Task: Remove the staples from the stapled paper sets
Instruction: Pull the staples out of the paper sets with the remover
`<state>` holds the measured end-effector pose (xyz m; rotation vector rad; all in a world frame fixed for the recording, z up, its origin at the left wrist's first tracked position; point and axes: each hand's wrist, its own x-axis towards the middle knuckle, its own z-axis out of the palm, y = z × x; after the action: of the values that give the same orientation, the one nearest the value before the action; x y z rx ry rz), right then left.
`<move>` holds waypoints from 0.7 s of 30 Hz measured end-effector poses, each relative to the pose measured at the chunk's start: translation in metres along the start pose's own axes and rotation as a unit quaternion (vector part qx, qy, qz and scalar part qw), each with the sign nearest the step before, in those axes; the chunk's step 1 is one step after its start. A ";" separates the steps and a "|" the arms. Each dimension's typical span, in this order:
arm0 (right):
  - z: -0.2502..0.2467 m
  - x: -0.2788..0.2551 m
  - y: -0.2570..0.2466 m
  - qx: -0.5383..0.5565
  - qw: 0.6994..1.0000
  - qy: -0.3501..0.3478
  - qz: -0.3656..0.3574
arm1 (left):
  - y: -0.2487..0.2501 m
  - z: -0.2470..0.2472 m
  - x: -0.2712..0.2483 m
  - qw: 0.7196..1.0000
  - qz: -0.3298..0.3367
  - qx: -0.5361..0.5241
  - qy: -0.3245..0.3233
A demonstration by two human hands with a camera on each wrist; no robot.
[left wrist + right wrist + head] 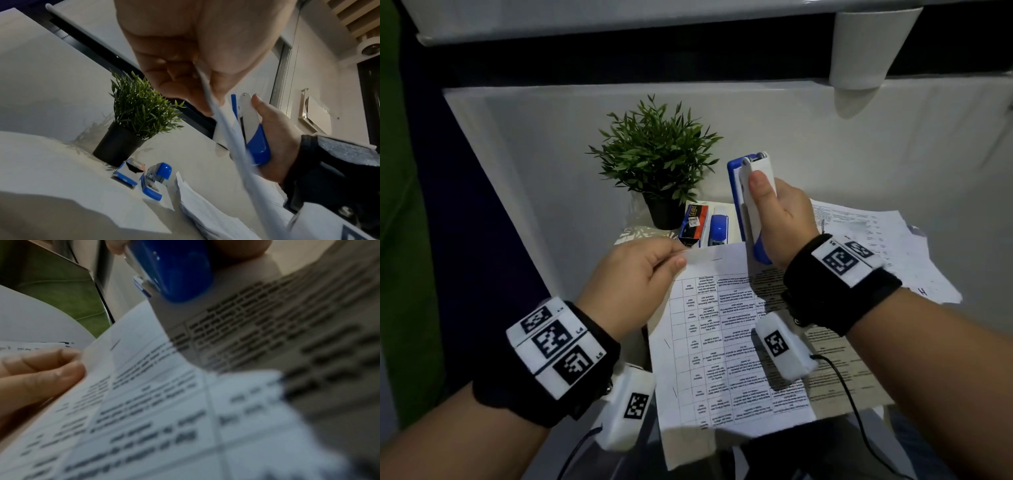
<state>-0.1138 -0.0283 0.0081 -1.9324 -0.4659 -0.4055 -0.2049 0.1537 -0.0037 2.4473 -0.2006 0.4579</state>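
Note:
My left hand (650,263) pinches the top left corner of a printed, stapled paper set (722,342) and holds it up off the table. Thin staples (717,259) show near its top edge and along its left margin. My right hand (777,219) grips a white and blue stapler (753,205), held upright with its blue end down at the set's top edge. In the left wrist view my left hand (185,68) pinches the paper set (226,129), with the stapler (252,129) just behind it. The right wrist view shows the stapler's blue end (176,269) above the blurred paper set (164,402).
A potted green plant (657,161) stands at the table's back. A staple box (693,224) and a small blue stapler (718,229) lie in front of it. More loose printed sheets (876,240) are piled on the right. A white wall rises behind.

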 end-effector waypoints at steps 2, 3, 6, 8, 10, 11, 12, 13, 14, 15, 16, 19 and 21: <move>-0.001 0.000 0.003 0.027 0.999 0.032 0.033 | -0.004 0.002 0.004 1.000 -0.011 0.019 -0.003; -0.004 0.003 0.005 0.068 0.993 0.066 0.066 | -0.006 0.003 0.006 0.999 -0.023 0.032 -0.005; -0.026 0.013 0.001 0.215 0.952 0.162 0.145 | -0.018 0.005 0.010 0.995 -0.084 0.043 -0.004; -0.042 0.012 0.001 0.203 0.959 0.144 0.139 | -0.028 0.006 0.011 0.993 -0.112 0.048 -0.008; -0.051 0.004 0.000 0.066 0.989 0.025 0.133 | -0.037 0.009 0.014 0.989 -0.129 0.065 -0.022; -0.053 -0.003 0.001 -0.047 0.990 -0.069 0.115 | -0.041 0.009 0.016 0.987 -0.135 0.077 -0.031; -0.052 -0.010 0.002 -0.170 0.965 -0.177 0.094 | -0.045 0.010 0.019 0.985 -0.142 0.092 -0.039; -0.049 -0.017 0.004 -0.283 0.915 -0.276 0.077 | -0.048 0.010 0.022 0.980 -0.154 0.111 -0.051; -0.046 -0.024 0.008 -0.367 0.860 -0.348 0.064 | -0.050 0.010 0.024 0.974 -0.169 0.136 -0.071; -0.042 -0.029 0.012 -0.415 0.815 -0.399 0.056 | -0.053 0.009 0.027 0.963 -0.177 0.174 -0.100; -0.039 -0.034 0.013 -0.434 0.788 -0.434 0.052 | -0.054 0.008 0.030 0.949 -0.177 0.224 -0.136; -0.032 -0.044 0.015 -0.458 0.753 -0.472 0.033 | -0.048 0.009 0.038 0.898 -0.138 0.354 -0.221; -0.029 -0.048 0.015 -0.477 0.740 -0.474 0.021 | -0.038 0.016 0.043 0.891 -0.092 0.367 -0.253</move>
<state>-0.1500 -0.0668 -0.0153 -3.1044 -0.9856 0.5825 -0.1509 0.1728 -0.0211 3.2557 0.0037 -0.2651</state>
